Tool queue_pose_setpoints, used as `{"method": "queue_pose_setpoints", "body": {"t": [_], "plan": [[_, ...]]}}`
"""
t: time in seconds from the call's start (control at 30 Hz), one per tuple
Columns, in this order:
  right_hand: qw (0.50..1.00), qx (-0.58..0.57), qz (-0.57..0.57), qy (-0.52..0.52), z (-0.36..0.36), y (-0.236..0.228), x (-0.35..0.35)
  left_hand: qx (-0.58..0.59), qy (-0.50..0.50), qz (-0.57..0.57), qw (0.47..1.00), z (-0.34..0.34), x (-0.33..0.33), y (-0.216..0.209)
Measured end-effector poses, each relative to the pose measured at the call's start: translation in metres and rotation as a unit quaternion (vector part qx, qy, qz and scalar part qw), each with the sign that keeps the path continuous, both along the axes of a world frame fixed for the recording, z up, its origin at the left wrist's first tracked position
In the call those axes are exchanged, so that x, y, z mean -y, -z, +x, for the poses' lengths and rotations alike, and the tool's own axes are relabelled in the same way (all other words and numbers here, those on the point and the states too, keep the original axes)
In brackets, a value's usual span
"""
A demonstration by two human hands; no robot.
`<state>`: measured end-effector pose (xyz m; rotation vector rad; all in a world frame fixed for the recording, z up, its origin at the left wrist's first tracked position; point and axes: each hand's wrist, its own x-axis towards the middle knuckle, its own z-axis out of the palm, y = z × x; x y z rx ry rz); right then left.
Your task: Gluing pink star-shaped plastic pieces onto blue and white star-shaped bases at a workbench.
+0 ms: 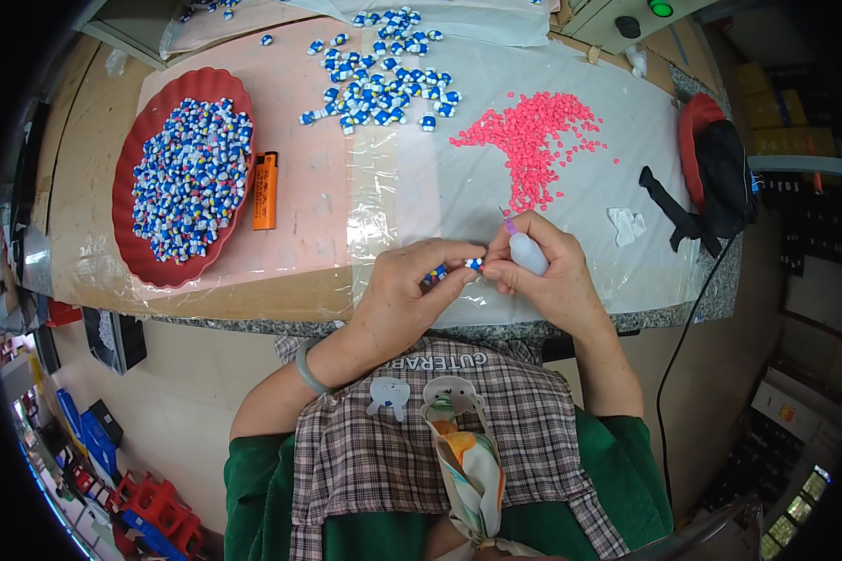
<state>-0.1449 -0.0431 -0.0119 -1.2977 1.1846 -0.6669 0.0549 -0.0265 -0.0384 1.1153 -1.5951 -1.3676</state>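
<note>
My left hand (400,288) pinches a small blue-and-white bead-like piece (474,264) between thumb and forefinger. Further blue-and-white pieces (434,274) show in the curl of its fingers. Close against it, my right hand (563,282) is closed round a small white squeeze bottle (528,252), whose purple needle tip points up and away from me. The right thumb and fingertips meet at the held piece; whether they grip a tiny part there is hidden. Beyond the bottle lies a spread of small pink heart-like pieces (530,140).
A red scalloped tray (124,210) heaped with blue-and-white pieces stands at left, an orange lighter (265,192) beside it. More blue-and-white pieces (384,89) lie scattered at the back. A crumpled white scrap (626,225) and a black cloth-like item (723,178) lie right.
</note>
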Motion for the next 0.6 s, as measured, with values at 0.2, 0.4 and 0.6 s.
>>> {"method": "queue_pose_setpoints", "body": {"t": [0.2,0.4,0.6], "plan": [[0.999,-0.032,-0.021,-0.008,0.001,0.003,0.001,0.031,0.015,-0.021,0.999,-0.001,-0.001,0.000],[0.982,-0.087,-0.166,-0.005,0.005,0.010,0.001,0.026,-0.007,-0.050,0.998,0.001,-0.003,0.004],[0.995,-0.041,-0.091,0.024,0.004,0.016,0.003,-0.061,0.006,0.037,0.997,0.004,0.001,0.007]]}}
